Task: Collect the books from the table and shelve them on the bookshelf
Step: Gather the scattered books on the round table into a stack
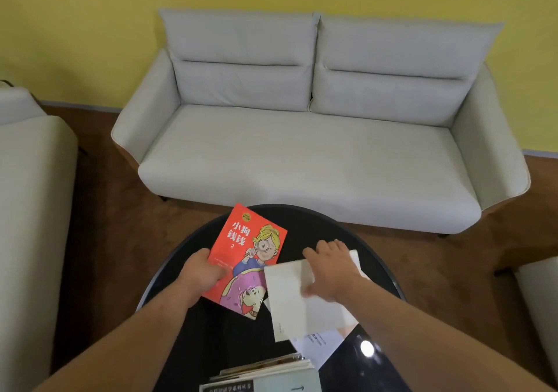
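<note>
A red book [245, 249] with a cartoon girl and dog on its cover is held tilted above the round black table [377, 358]; my left hand [200, 273] grips its left edge. My right hand [329, 267] lies on a plain white book [305, 310], fingers over its far edge. Under that white book another white book [320, 346] pokes out toward me, and a further white edge [356, 257] shows beyond my right hand. A small stack of pale green books [268, 375] sits at the table's near edge. No bookshelf is in view.
A light grey two-seat sofa [302, 150] stands just beyond the table against a yellow wall. A pale armchair [27, 210] is at the left and another pale seat [540, 307] at the right edge. Brown floor [120, 240] surrounds the table.
</note>
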